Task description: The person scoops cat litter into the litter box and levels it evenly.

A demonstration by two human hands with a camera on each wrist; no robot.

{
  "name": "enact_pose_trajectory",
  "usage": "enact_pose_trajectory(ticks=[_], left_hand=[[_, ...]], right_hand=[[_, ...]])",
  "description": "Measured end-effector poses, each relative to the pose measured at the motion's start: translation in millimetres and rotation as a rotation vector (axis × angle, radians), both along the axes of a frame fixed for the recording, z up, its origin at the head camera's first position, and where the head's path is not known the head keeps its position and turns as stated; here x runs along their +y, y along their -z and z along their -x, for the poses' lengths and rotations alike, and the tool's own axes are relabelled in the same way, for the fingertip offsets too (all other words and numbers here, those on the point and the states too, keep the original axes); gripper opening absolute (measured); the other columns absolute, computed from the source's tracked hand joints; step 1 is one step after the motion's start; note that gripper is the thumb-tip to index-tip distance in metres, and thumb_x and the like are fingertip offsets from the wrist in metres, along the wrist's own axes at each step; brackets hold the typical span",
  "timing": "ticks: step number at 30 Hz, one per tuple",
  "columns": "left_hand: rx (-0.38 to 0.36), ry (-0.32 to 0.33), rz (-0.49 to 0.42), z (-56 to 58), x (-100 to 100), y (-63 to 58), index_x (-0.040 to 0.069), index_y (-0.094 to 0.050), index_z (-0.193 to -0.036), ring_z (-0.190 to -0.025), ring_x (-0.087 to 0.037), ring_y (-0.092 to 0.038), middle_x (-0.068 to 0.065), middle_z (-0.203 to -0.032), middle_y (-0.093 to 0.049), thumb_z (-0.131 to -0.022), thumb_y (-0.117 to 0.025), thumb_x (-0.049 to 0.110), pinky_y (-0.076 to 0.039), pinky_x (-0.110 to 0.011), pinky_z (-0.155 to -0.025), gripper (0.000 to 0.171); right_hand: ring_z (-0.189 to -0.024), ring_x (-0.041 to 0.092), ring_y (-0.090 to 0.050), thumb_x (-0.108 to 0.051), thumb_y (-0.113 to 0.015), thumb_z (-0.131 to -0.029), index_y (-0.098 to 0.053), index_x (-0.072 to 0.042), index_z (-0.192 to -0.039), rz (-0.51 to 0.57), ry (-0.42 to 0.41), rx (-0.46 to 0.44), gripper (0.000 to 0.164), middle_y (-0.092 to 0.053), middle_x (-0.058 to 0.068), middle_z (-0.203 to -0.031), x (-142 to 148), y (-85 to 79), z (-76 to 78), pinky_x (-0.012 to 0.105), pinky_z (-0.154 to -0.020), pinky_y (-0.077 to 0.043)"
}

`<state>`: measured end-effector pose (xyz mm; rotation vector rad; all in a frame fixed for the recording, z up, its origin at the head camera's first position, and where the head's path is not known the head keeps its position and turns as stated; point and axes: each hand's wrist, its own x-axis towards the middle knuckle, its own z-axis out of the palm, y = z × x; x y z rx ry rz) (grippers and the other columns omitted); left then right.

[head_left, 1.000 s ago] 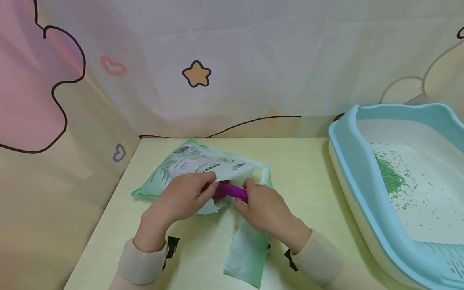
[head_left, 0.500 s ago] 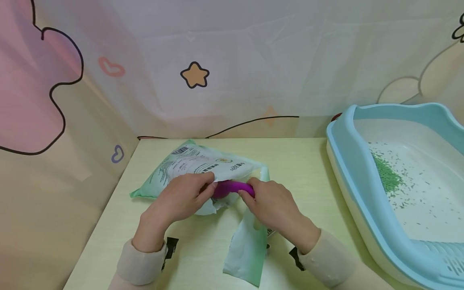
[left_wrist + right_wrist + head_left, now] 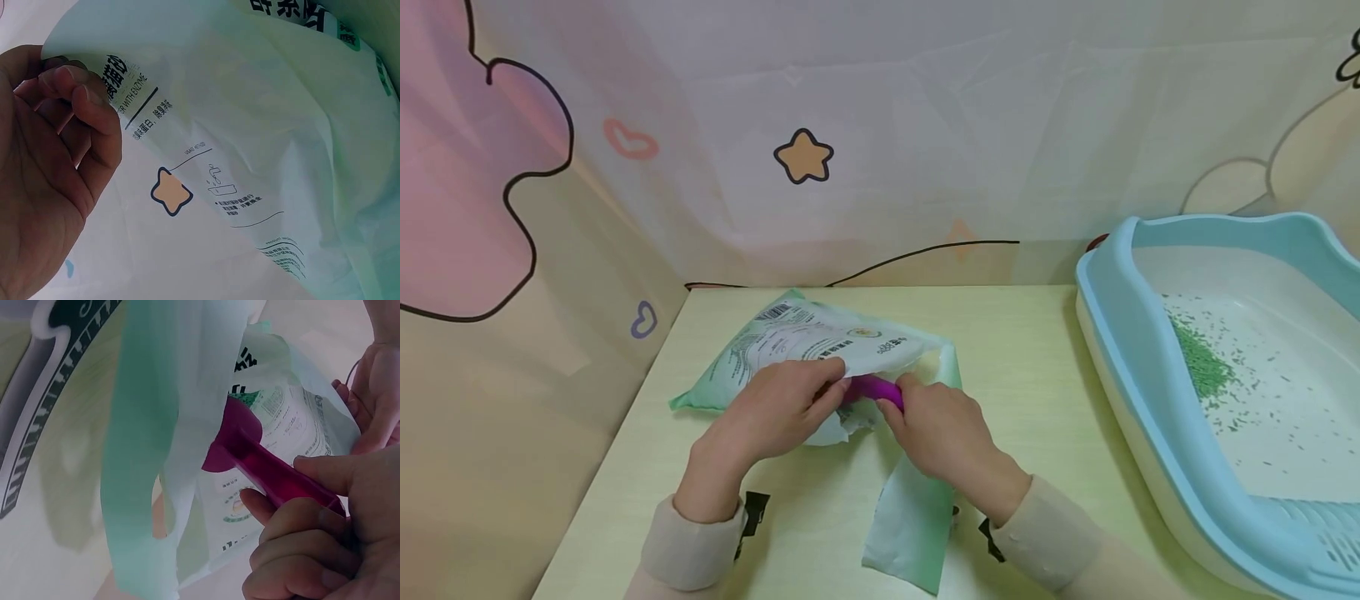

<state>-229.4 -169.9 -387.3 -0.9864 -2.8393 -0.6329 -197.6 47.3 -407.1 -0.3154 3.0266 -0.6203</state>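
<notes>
A pale green and white cat litter bag (image 3: 797,333) lies on its side on the table, its torn mouth towards the right. My left hand (image 3: 782,408) pinches the upper edge of that mouth between thumb and fingers; the left wrist view shows the lifted plastic (image 3: 250,125) spreading out from the fingertips. In my right hand (image 3: 942,429) is a purple scoop (image 3: 886,390), gripped by the handle. Its head points left into the bag's opening and is mostly hidden in the head view. From the right wrist, the flared scoop head (image 3: 234,434) shows among the plastic.
On the right stands a blue-rimmed litter box (image 3: 1153,383) with a small heap of green pellets (image 3: 1202,362) inside. A torn strip of the bag (image 3: 913,529) hangs down over the table (image 3: 820,517) under my right wrist. Printed cloth (image 3: 887,150) backs the table.
My right hand draws the scoop slightly right, then moves it back left, deeper into the bag's mouth. My left hand stays on the bag's edge.
</notes>
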Motion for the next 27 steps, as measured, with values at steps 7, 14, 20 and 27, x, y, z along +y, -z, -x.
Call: enact_pose_trajectory(ticks=[7,14,20,27], left_hand=[[0.011,0.013,-0.006,0.6,0.2,0.2,0.024,-0.047,-0.078,-0.057,-0.005,-0.037,0.01,-0.063,-0.033,-0.106,-0.055,0.026,-0.031,-0.023,-0.057,0.03],[0.036,0.028,-0.013,0.8,1.3,0.6,0.023,-0.046,-0.076,-0.057,-0.004,-0.035,0.011,-0.062,-0.031,-0.106,-0.055,0.026,-0.029,-0.022,-0.056,0.031],[0.04,0.031,0.009,-0.1,2.1,2.1,0.024,-0.047,-0.077,-0.057,-0.005,-0.037,0.011,-0.062,-0.031,-0.106,-0.056,0.025,-0.032,-0.022,-0.057,0.03],[0.049,0.034,0.02,0.5,2.1,4.4,0.024,-0.046,-0.078,-0.057,-0.005,-0.038,0.011,-0.062,-0.031,-0.106,-0.056,0.027,-0.032,-0.022,-0.057,0.03]], right_hand=[[-0.053,0.021,-0.049,-0.039,-0.059,-0.105,-0.06,-0.01,-0.096,0.0,-0.002,-0.024,0.03,-0.054,0.004,-0.065,-7.3,9.1,4.4,0.032,-0.048,-0.036],[-0.053,0.021,-0.048,-0.038,-0.059,-0.104,-0.059,-0.01,-0.096,0.001,-0.005,-0.022,0.029,-0.053,0.005,-0.064,-9.2,14.5,8.2,0.032,-0.048,-0.036],[-0.053,0.022,-0.05,-0.038,-0.058,-0.105,-0.058,-0.009,-0.101,0.007,-0.017,-0.053,0.029,-0.054,0.006,-0.065,-15.9,19.3,11.9,0.033,-0.048,-0.037],[-0.056,0.024,-0.053,-0.041,-0.055,-0.106,-0.058,-0.008,-0.113,-0.015,-0.008,-0.08,0.034,-0.057,0.006,-0.07,-27.2,21.6,14.4,0.035,-0.047,-0.04]])
